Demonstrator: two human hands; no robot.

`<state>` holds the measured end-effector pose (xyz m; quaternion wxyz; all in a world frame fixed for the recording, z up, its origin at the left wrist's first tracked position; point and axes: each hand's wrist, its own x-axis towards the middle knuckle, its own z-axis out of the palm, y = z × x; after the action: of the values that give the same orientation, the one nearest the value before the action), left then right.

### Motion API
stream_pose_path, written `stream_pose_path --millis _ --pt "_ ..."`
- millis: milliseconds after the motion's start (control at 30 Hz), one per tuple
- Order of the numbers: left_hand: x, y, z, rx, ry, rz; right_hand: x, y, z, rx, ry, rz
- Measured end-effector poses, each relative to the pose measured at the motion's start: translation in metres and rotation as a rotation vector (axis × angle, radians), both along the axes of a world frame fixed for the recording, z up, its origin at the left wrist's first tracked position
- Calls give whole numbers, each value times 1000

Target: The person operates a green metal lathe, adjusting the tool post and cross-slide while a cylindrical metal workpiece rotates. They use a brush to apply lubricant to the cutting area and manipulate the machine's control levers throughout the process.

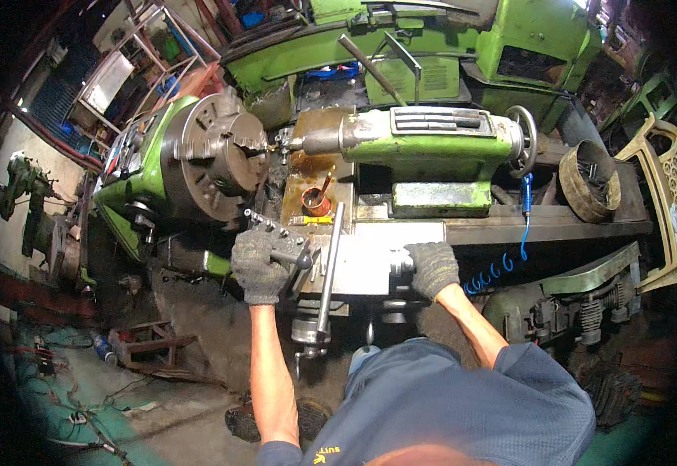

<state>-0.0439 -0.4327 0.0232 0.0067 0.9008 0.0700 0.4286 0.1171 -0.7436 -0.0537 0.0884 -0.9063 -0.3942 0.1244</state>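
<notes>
My left hand [255, 268], in a dark grey knitted glove, is closed beside the lathe's tool post [276, 227], which carries a row of bolts. A lever with a black ball knob [304, 262] sticks out at its right; what the curled fingers grip is hidden. My right hand [434, 266], gloved alike, closes round the metal slide handle [401, 268] at the right of a pale flat plate [358, 264]. A long steel bar [331, 268] stands between my hands. Beyond them is a red cup [316, 202] with a brush in it.
Left is the round lathe chuck [234, 155]; at the back stands the green tailstock [447, 155] with its handwheel [524, 141]. A round metal tub [589, 180], a blue coiled air hose [501, 268], a beige plastic chair [664, 198] and a motor [560, 307] are at right. Cables [82, 419] lie on the floor at left.
</notes>
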Motion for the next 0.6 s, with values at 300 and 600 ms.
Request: stream_pose_path --millis 300,600 --pt "1 5 -6 -17 -12 -12 -2 -5 -26 11 93 -121" --pt "1 5 -8 -42 2 5 -2 -5 -27 42 66 -122"
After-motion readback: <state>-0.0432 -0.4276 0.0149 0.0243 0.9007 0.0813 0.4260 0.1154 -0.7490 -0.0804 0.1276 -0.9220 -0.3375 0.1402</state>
